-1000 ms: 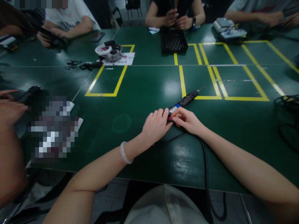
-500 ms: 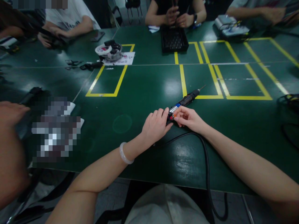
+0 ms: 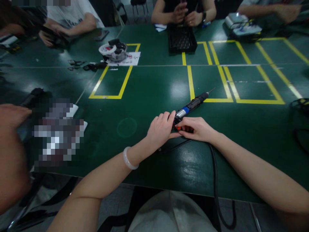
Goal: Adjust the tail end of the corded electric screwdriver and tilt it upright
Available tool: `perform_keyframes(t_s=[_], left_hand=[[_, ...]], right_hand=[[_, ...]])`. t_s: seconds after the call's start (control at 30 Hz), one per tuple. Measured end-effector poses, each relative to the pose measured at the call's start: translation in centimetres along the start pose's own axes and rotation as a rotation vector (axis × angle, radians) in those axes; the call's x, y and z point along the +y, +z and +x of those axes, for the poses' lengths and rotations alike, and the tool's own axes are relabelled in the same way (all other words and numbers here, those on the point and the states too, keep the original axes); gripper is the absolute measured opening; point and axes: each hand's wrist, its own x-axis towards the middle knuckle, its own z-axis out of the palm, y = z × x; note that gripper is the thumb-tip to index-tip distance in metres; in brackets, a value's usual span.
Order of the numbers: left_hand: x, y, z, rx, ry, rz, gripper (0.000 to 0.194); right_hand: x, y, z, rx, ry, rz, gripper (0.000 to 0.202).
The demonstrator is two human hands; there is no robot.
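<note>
An electric screwdriver (image 3: 186, 110) with a black grip, a silver and blue middle and a thin bit lies slantwise on the green table, its tip toward the far right. My left hand (image 3: 161, 127) is wrapped round its rear end. Beside it, the thumb and fingers of my right hand (image 3: 196, 129) are pinched at a small orange-red part (image 3: 178, 128) at the tool's rear. Whether that part belongs to the screwdriver, I cannot tell. A black cable (image 3: 214, 167) runs from near my hands over the table's front edge.
Yellow tape (image 3: 190, 82) marks rectangles on the green table (image 3: 149, 87). Across it stands a black tray (image 3: 182, 45) before a person's hands. A tape roll (image 3: 107, 49) and paper lie at the back left, a boxed device (image 3: 238, 22) at the back right. Another person's arm (image 3: 12, 154) is at left.
My right hand has moved slightly down, toward me, at the screwdriver's rear, uncovering more of its silver and blue section. My left hand keeps its hold. The view has shifted slightly.
</note>
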Motion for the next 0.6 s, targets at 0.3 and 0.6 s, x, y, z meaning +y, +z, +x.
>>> perform_keyframes(t_s=[0.3, 0.6], left_hand=[[0.01, 0.11, -0.09, 0.007, -0.003, -0.010, 0.073], [0.28, -0.10, -0.07, 0.004, -0.022, -0.013, 0.061]], right_hand=[[-0.02, 0.18, 0.24, 0.057, 0.026, 0.121, 0.015], [0.49, 0.02, 0.24, 0.250, 0.342, 0.614, 0.024]])
